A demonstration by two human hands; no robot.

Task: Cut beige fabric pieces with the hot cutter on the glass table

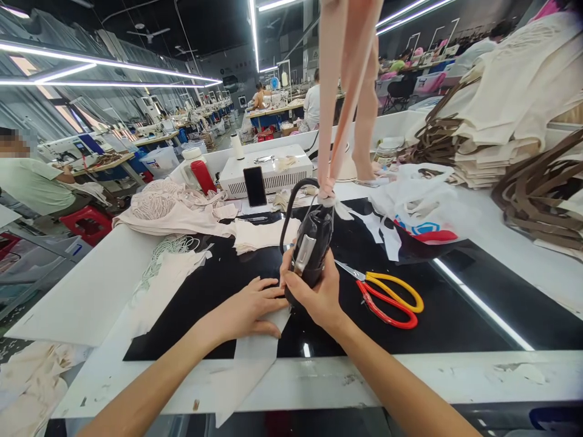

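My right hand [319, 297] is wrapped round a black electric fabric cutter [312, 243], held upright on the glossy black board [200, 303]. Pink fabric strips [337, 91] are tied to the top of the tool and run upward. Flat on a pale piece of fabric [255, 358] lies my left hand [248, 306], fingers spread, its fingertips close to the cutter's base. That fabric hangs over the table's front edge. The cutter's blade is hidden by my hand and the tool's body. Right of the cutter rest scissors [387, 297] with red and yellow handles.
Pale fabric pieces [266, 233] and a lace garment [164, 206] lie at the back left. A phone [255, 186] leans on a white box [277, 170]. At the right are a plastic bag [423, 200] and stacked fabric [510, 109]. A person [36, 176] sits far left.
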